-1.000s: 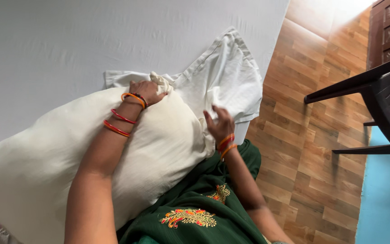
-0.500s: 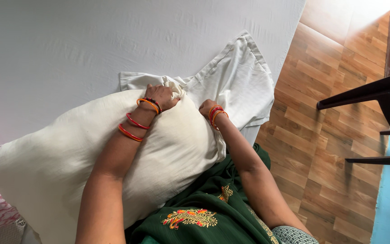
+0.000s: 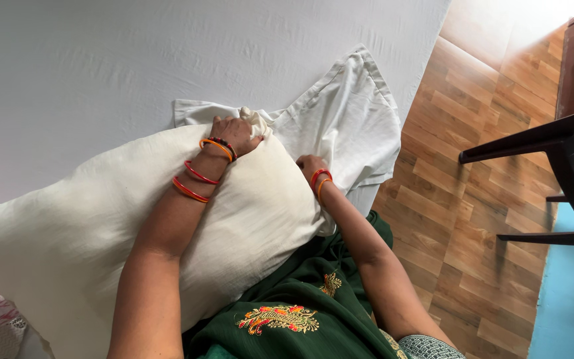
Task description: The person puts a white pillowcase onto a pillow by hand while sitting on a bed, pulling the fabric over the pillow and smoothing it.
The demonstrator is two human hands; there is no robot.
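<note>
Head view: a person leans over a bed covered by a white sheet (image 3: 101, 60), both arms stretched over a large cream pillow (image 3: 101, 226).
Pillow place: it lies across the near left of the bed, its far end reaching the middle of the picture, partly resting against the person's green embroidered garment (image 3: 287, 312).
Left hand: the left hand (image 3: 234, 133) sits at the pillow's far corner, fingers closed tight on a bunched knot of cloth there.
Right hand: the right hand (image 3: 310, 166) presses at the pillow's right corner where it meets the white pillowcase (image 3: 347, 126); its fingers curl downward out of sight, so I cannot tell whether they grip cloth or only push.
Container: the pillowcase is the 1 container here, lying flat and mostly slack on the sheet, far and right of the pillow.
Contents: only the pillow's far end seems to touch or enter its mouth; how far inside it sits is hidden by the hands.
Risk 1: the case overhangs the bed's right edge, so a tug could drag it down to the wooden floor (image 3: 460, 219).
Risk 2: the bunched corner may fold inside the case and leave a lump.
Risk 3: the pillow's weight could slide it off the near edge.
Nearby: a dark chair (image 3: 566, 166) stands at the right, well apart.
</note>
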